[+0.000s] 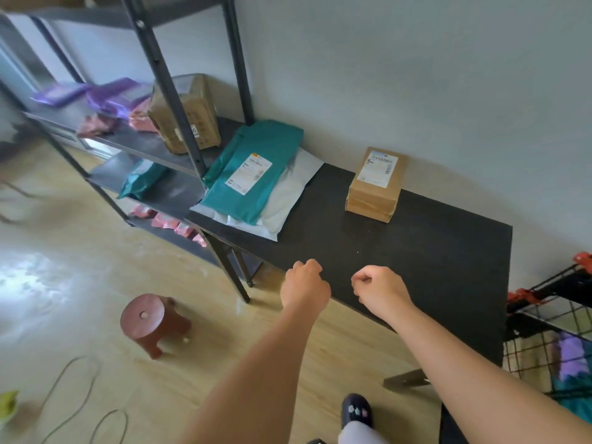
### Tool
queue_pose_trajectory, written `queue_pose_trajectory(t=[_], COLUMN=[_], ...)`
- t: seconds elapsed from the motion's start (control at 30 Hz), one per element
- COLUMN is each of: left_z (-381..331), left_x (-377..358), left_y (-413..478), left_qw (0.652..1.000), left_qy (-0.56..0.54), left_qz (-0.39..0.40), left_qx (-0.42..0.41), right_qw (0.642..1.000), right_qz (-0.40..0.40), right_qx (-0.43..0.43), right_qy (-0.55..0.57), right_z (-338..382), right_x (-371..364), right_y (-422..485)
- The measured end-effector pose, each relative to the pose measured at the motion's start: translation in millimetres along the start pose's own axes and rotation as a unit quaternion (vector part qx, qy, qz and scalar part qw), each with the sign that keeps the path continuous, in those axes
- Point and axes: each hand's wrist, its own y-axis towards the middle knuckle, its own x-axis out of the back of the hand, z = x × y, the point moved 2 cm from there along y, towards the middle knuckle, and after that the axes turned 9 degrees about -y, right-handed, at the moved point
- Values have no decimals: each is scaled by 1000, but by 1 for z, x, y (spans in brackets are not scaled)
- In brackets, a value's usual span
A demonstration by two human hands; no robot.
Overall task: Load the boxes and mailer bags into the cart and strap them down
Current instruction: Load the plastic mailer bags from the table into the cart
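Boxes (374, 187) sit stacked on the black table (432, 251), stiff, probably light; hold both sides. Teal mailer bag (253, 177) nearby looks soft, floppy. Left hand (306, 287) and right hand (379, 290) are curled, holding nothing.

Stack of flat brown boxes (373, 187), white label on top, set on bench (432, 251) near wall. Teal mailer bag (246, 177), white label up, laid flat over white mailer bags (288, 200) at bench's left end. Larger brown box (185, 113) stood on shelf (134, 142), beside purple mailer bags (112, 96) and pink mailer bags (141, 118). Second teal bag (142, 177) laid on lower shelf (179, 190). Black wire cart (551, 315) seen at right edge, red clips (525, 296) on rim, purple bag (573, 354) held inside.
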Motion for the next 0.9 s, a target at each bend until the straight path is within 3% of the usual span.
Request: queue_pose_trajectory(t=[0.5, 0.9], left_z=[28, 22], left_x=[77, 134], left_y=[123, 248], left_qw=[999, 998], left_qy=[-3, 8], left_qz=[-38, -52], left_qx=[32, 39], right_qw=[998, 995], right_qz=[9, 38], right_qx=[63, 47], right_qy=[21, 77], right_z=[112, 183], right_x=[-16, -3], right_y=[118, 226])
